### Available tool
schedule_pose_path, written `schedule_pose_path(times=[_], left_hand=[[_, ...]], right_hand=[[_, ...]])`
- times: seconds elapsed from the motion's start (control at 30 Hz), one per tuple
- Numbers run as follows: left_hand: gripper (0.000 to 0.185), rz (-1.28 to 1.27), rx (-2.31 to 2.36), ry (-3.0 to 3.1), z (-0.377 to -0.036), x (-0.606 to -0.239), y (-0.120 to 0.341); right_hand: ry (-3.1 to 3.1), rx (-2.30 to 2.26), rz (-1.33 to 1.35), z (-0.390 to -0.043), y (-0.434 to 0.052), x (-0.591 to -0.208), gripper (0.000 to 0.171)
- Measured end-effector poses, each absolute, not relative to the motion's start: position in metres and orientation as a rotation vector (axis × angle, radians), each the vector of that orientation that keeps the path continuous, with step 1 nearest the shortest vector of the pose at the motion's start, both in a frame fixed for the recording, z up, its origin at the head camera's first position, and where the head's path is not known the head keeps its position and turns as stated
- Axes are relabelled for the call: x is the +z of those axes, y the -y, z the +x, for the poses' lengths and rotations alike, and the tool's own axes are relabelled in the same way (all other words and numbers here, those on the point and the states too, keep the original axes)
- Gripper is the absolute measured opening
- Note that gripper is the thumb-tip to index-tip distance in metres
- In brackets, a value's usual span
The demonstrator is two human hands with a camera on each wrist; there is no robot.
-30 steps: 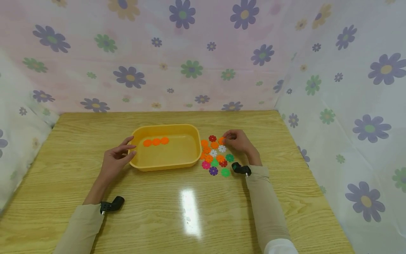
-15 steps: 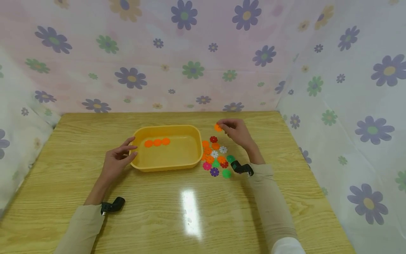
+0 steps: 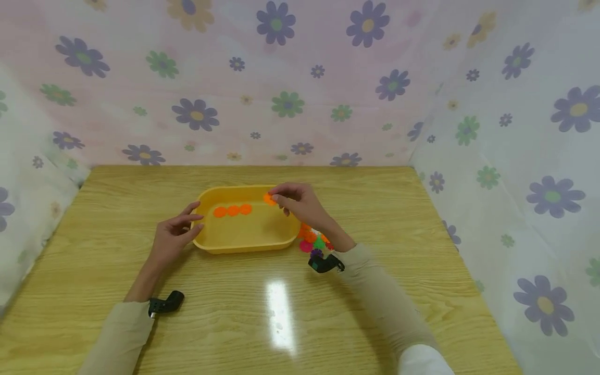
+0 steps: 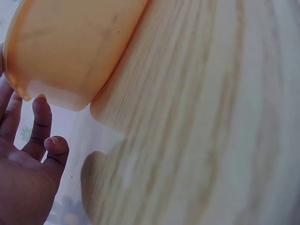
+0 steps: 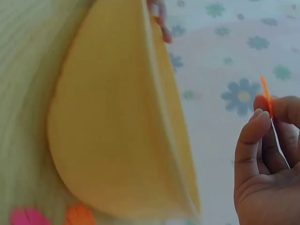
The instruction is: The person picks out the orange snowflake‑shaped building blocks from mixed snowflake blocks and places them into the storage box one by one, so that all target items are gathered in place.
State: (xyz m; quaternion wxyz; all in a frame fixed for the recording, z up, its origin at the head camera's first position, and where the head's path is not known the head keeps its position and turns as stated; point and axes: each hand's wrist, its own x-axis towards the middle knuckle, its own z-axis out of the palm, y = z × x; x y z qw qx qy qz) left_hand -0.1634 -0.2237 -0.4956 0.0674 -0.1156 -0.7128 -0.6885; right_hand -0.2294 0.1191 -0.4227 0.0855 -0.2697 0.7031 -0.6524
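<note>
Right hand (image 3: 300, 204) reaches in over the far right corner of the shallow yellow plastic tub (image 3: 244, 247). Thumb and fingertips pinch a small orange flower-shaped plastic disc (image 3: 269, 199); the disc juts out past the fingertips toward the left, above the tub's far rim. In the right wrist view the disc shows edge-on, clamped between thumb and forefinger (image 5: 255, 136), other fingers curled behind.

Three more orange discs (image 3: 233, 210) lie in a row on the tub floor, touching one another, just left of the pinched one and lower.

Left hand (image 3: 172, 234) rests against the tub's left wall, fingers straight and relaxed, holding nothing; fingertips touch the wall in the left wrist view.

Mixed-colour flower discs (image 3: 313, 238) lie on the pale wooden table (image 3: 281, 312) just right of the tub, partly hidden by the right wrist.
</note>
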Motion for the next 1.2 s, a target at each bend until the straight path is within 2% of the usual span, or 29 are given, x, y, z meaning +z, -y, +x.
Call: schedule_pose_path(times=[0.3, 0.83, 1.2], left_hand=[[0.023, -0.346, -2.072, 2.141, -0.163, -0.497, 0.222], [0.023, -0.364, -2.054, 2.143, -0.162, -0.497, 0.222], [0.022, -0.365, -2.098, 2.104, -0.163, -0.498, 0.223]], right_hand=[[-1.917, -2.165, -0.613, -0.22, -0.077, -0.448, 0.025], [-1.871, -2.415, -0.03, -0.23, -0.071, -0.451, 0.024], [-1.765, -2.429, 0.076, -0.231, -0.062, -0.451, 0.022]])
